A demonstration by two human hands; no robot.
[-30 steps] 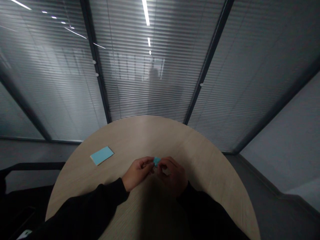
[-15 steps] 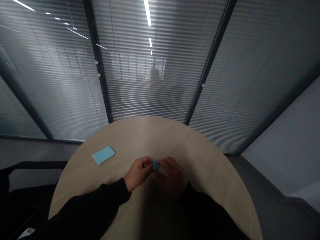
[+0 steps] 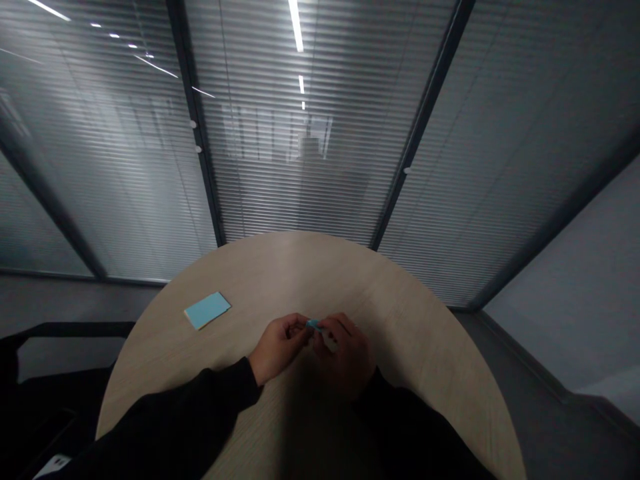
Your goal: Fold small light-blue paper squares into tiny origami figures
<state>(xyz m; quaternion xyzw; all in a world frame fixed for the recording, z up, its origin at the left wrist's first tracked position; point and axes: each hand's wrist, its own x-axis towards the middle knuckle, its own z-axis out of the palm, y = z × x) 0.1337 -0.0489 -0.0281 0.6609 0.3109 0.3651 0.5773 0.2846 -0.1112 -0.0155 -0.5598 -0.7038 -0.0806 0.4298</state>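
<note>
- Here's the centre of the action: a small light-blue scrap, seemingly paper (image 3: 313,324), is up between the hands, right of and slightly nearer than the flat light-blue rectangular paper pad (image 3: 207,309).
- The left hand (image 3: 277,347) has its grip closed, thumb and fingers pinching the scrap's left end.
- Over on the scrap's far side from the pad, the right hand (image 3: 350,357) curls in, fingertips at the right end, a gap showing behind them; how firmly that grip closes, I cannot tell.
- Progress check: the scrap is far smaller than the pad's top face and looks folded or crumpled, so some shaping seems done. No finished form can be made out, and how much is left stays hidden in the fingers.
- Now textures: the pad is smooth and matt, straight-edged, with a thin paler side.
- Beneath the pad, a round table (image 3: 320,273) shows pale, fine wood grain; beyond the pad, grey slatted blinds (image 3: 310,193) hang in narrow, glossy rows.
</note>
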